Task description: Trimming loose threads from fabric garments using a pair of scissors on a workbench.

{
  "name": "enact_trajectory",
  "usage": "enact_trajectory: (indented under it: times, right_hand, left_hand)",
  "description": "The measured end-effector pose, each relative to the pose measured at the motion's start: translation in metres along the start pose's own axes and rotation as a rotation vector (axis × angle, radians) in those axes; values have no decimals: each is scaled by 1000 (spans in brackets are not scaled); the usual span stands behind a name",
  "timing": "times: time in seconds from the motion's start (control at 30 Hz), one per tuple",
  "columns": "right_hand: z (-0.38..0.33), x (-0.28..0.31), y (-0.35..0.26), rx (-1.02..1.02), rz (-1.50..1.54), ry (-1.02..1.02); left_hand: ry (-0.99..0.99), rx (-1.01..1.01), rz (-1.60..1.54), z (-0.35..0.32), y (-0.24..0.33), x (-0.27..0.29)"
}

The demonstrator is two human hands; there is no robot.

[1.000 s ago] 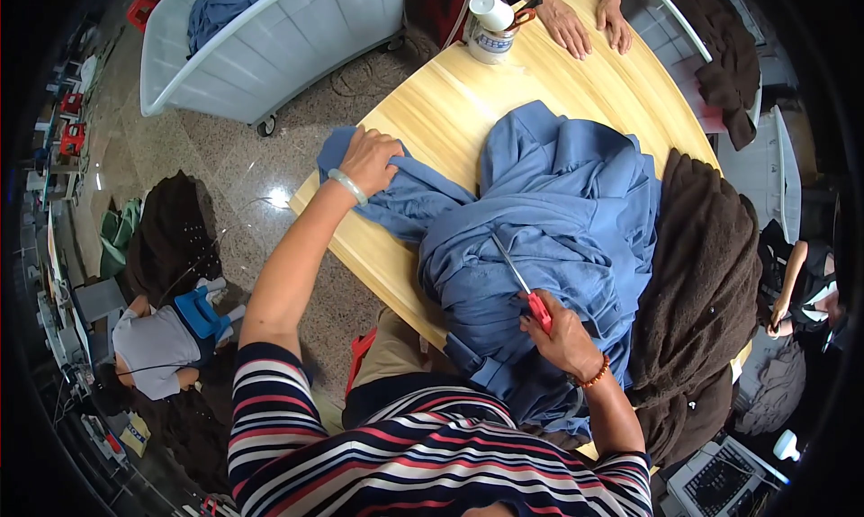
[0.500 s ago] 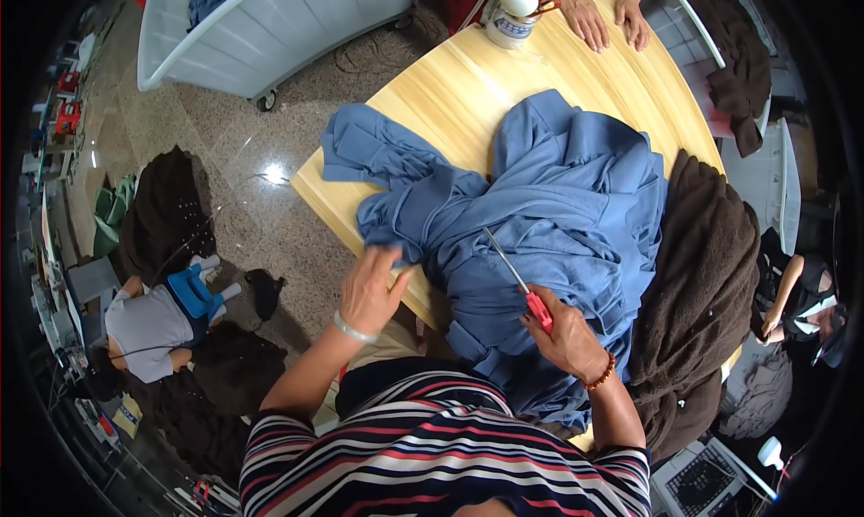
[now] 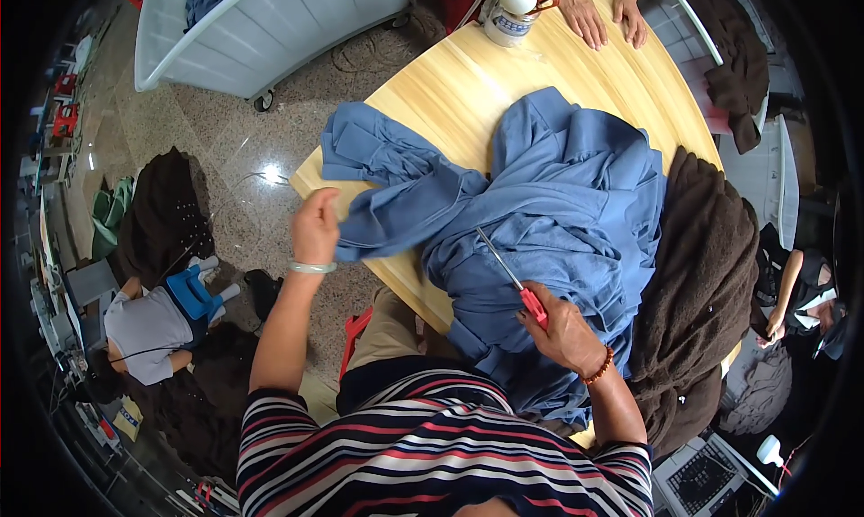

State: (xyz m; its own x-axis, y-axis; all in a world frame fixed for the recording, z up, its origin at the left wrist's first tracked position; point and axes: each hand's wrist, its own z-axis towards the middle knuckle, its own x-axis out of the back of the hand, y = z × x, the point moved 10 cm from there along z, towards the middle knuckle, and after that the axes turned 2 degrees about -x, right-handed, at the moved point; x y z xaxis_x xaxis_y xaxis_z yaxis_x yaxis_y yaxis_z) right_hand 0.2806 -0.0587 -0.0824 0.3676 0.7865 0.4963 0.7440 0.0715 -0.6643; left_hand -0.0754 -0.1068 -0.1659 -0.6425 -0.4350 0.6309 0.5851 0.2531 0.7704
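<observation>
A heap of blue cloth garments (image 3: 576,202) lies crumpled on the pale wooden table (image 3: 450,85). At its left, my left hand (image 3: 315,227) is closed like a fist and holds the end of a blue sleeve-like piece (image 3: 396,220), drawn out past the table's edge. The exact grip is partly hidden by the hand. Over the lower part of the heap, my right hand (image 3: 562,332) is wrapped round red-handled scissors (image 3: 535,308). Their long, thin metal blade points up and to the left, above the cloth.
Dark brown knitted cloth (image 3: 697,292) is piled along the table's right side. Across the table rest another person's hands (image 3: 585,17), near a jar (image 3: 508,26) with a white cup on it. A grey wheeled bin (image 3: 270,44) stands at the upper left; a seated person (image 3: 148,332) is at left.
My left hand has moved left and up and closed, pulling the blue piece out to the left. My right hand with the scissors has shifted only slightly left.
</observation>
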Motion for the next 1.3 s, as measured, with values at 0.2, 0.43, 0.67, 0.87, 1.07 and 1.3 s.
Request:
enact_trajectory:
  times: [0.2, 0.43, 0.67, 0.87, 1.07, 1.3]
  right_hand:
    - [3, -2, 3, -8, -14, -17]
    - [4, -5, 3, -17, -43, -22]
    - [-2, -2, 3, -13, -2, -11]
    - [-11, 5, -9, -4, 38, -9]
    - [-15, -1, -22, 60, -73, -50]
    - [-25, -28, -22, 8, -375, -217]
  left_hand:
    - [104, 59, 578, 12, -63, 38]
    - [-205, 2, -94, 22, 62, -73]
    - [-691, 456, -762, -21, 34, -136]
    - [-708, 889, -1344, -127, 47, -145]
    - [-543, 442, -714, -103, 37, -147]
    - [-417, 87, -649, -75, 89, -124]
